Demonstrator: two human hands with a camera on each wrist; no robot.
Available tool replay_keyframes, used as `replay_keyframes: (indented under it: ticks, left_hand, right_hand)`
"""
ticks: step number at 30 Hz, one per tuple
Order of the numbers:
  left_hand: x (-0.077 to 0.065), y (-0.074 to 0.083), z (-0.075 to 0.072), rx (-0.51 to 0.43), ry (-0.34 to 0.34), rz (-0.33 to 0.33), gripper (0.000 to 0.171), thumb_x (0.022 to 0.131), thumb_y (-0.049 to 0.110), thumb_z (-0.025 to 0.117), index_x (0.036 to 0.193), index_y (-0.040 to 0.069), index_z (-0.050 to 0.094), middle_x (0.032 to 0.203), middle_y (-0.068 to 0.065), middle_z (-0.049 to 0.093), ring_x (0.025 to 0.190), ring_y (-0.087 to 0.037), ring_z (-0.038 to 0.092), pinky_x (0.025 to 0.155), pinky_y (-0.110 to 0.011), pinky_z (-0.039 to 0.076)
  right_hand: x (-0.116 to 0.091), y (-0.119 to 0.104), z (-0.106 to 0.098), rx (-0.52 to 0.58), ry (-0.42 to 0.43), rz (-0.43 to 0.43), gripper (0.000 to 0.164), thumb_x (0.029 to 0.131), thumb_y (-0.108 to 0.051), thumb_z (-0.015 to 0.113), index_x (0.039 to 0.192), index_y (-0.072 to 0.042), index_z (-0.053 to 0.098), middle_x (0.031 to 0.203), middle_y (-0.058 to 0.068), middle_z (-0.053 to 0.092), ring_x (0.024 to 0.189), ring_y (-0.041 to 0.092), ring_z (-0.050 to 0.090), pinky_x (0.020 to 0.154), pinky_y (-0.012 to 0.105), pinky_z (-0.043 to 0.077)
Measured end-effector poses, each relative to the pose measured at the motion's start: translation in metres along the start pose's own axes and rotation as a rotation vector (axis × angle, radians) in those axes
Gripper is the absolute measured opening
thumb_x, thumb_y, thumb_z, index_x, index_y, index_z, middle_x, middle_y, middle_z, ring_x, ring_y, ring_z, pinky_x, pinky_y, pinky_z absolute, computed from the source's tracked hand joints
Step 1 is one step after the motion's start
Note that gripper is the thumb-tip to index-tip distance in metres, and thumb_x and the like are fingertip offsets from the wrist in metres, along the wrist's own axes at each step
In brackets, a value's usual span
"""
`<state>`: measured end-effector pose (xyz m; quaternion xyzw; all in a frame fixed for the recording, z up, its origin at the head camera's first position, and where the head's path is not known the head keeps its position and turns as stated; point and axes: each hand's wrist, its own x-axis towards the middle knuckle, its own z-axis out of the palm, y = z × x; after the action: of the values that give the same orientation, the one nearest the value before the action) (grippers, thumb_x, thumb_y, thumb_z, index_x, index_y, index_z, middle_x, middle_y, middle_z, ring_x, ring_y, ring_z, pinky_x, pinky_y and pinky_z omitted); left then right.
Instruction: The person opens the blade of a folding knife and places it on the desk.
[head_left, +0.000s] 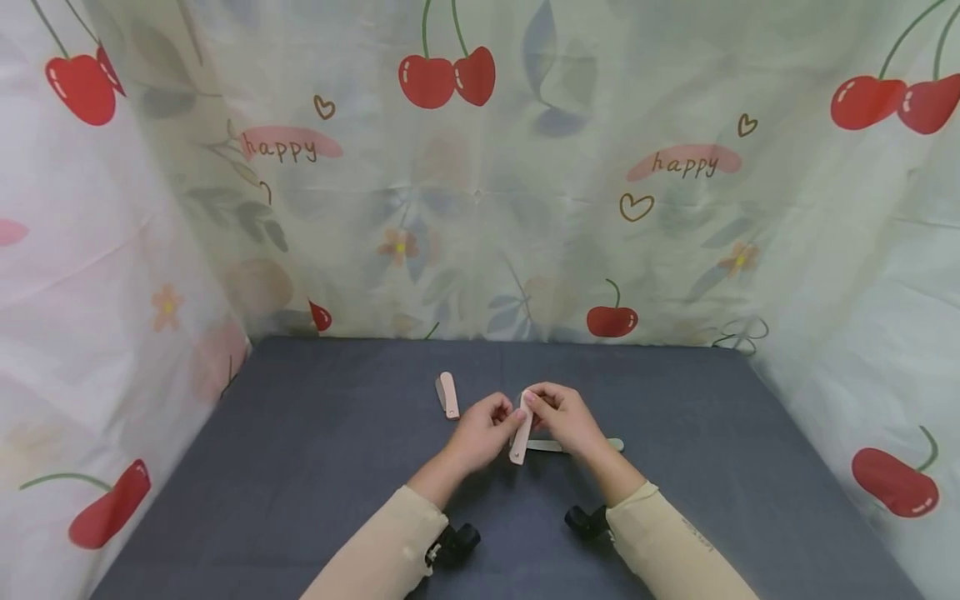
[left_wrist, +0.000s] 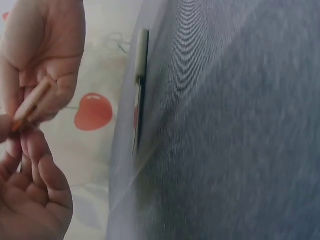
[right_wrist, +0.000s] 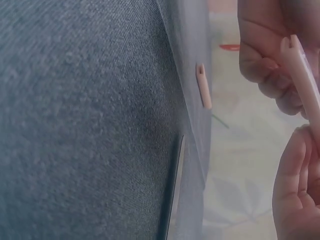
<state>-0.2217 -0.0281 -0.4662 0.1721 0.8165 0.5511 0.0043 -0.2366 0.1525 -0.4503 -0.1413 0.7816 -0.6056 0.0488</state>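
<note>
On the dark gray counter (head_left: 300,467), a pink folding knife (head_left: 449,397) is lying folded, and a green-handled knife (left_wrist: 139,80) is lying unfolded.

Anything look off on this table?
The green-handled knife lies open near the right hand, blade bare on the dark cloth; odd compared with the pink knife lying at left, which appears folded. No visible spill or damage.

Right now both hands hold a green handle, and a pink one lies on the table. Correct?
Wrong colour: the handle in the left hand and right hand is pink; see the head view. The rest stands.
</note>
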Motion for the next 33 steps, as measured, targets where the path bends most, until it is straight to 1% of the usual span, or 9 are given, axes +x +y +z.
replay_keyframes:
  ticks: [4,6,12,16,19,23,27,30,33]
  left_hand:
    - [0.002,-0.003,-0.004,-0.009,-0.046,0.037,0.027,0.104,0.032,0.055,0.090,0.009,0.057,0.070,0.001,0.051,0.059,-0.011,0.047,0.055,-0.026,0.040]
    - [0.002,-0.004,-0.005,-0.015,-0.050,0.045,0.027,0.104,0.031,0.055,0.088,0.009,0.058,0.070,0.000,0.052,0.060,-0.012,0.048,0.056,-0.027,0.041]
    - [0.003,-0.007,-0.008,-0.047,-0.001,0.023,0.028,0.103,0.025,0.058,0.082,0.006,0.059,0.069,-0.002,0.054,0.060,-0.013,0.047,0.056,-0.027,0.040]
    - [0.004,-0.009,-0.012,-0.070,0.044,0.016,0.027,0.102,0.020,0.060,0.079,0.006,0.058,0.068,-0.003,0.056,0.059,-0.012,0.047,0.057,-0.027,0.039]
    - [0.004,-0.011,-0.014,-0.110,0.074,0.025,0.025,0.100,0.016,0.062,0.078,0.004,0.059,0.070,-0.010,0.060,0.063,-0.013,0.051,0.060,-0.027,0.042]
    - [0.004,-0.013,-0.018,-0.172,0.102,0.012,0.024,0.099,0.012,0.063,0.079,0.000,0.059,0.077,-0.023,0.064,0.071,-0.024,0.058,0.065,-0.027,0.044]
    - [0.002,-0.012,-0.023,-0.187,0.111,-0.005,0.023,0.099,0.009,0.063,0.081,-0.006,0.060,0.084,-0.029,0.067,0.077,-0.033,0.060,0.066,-0.026,0.043]
    - [-0.001,-0.008,-0.028,-0.191,0.108,-0.017,0.021,0.098,0.004,0.063,0.083,-0.011,0.060,0.087,-0.032,0.068,0.074,-0.029,0.058,0.065,-0.025,0.041]
    - [-0.003,-0.007,-0.030,-0.197,0.113,-0.024,0.020,0.097,0.001,0.063,0.084,-0.013,0.059,0.088,-0.034,0.067,0.071,-0.022,0.055,0.065,-0.025,0.041]
  right_hand:
    - [-0.001,0.001,0.002,-0.016,-0.029,-0.008,0.034,0.104,-0.022,0.055,0.119,0.007,0.065,0.095,0.011,0.071,0.077,0.019,0.067,0.076,0.047,0.057]
    - [0.000,0.001,0.002,-0.018,-0.042,-0.005,0.033,0.105,-0.020,0.055,0.118,0.008,0.066,0.095,0.012,0.071,0.077,0.020,0.066,0.076,0.049,0.056]
    - [-0.001,0.001,0.001,-0.025,-0.016,0.013,0.029,0.105,-0.015,0.054,0.115,0.011,0.064,0.087,0.011,0.070,0.072,0.020,0.066,0.075,0.054,0.055]
    - [-0.001,0.003,-0.001,-0.021,0.039,0.038,0.029,0.104,-0.013,0.056,0.116,0.012,0.062,0.083,0.011,0.069,0.069,0.019,0.066,0.073,0.048,0.057]
    - [-0.002,0.002,-0.005,-0.004,0.066,0.052,0.028,0.104,-0.012,0.056,0.115,0.012,0.062,0.083,0.010,0.068,0.069,0.018,0.065,0.072,0.046,0.058]
    - [-0.004,0.002,-0.013,0.038,0.098,0.071,0.026,0.104,-0.010,0.055,0.114,0.013,0.061,0.082,0.009,0.068,0.069,0.015,0.064,0.072,0.043,0.058]
    - [-0.006,0.004,-0.020,0.075,0.103,0.091,0.026,0.104,-0.009,0.055,0.114,0.014,0.060,0.081,0.009,0.068,0.069,0.014,0.064,0.069,0.034,0.058]
    - [-0.008,0.005,-0.024,0.088,0.099,0.104,0.026,0.104,-0.010,0.055,0.113,0.015,0.059,0.080,0.009,0.068,0.069,0.014,0.065,0.067,0.029,0.057]
    - [-0.010,0.005,-0.026,0.097,0.094,0.108,0.026,0.104,-0.010,0.055,0.112,0.015,0.059,0.080,0.010,0.068,0.069,0.014,0.065,0.066,0.028,0.057]
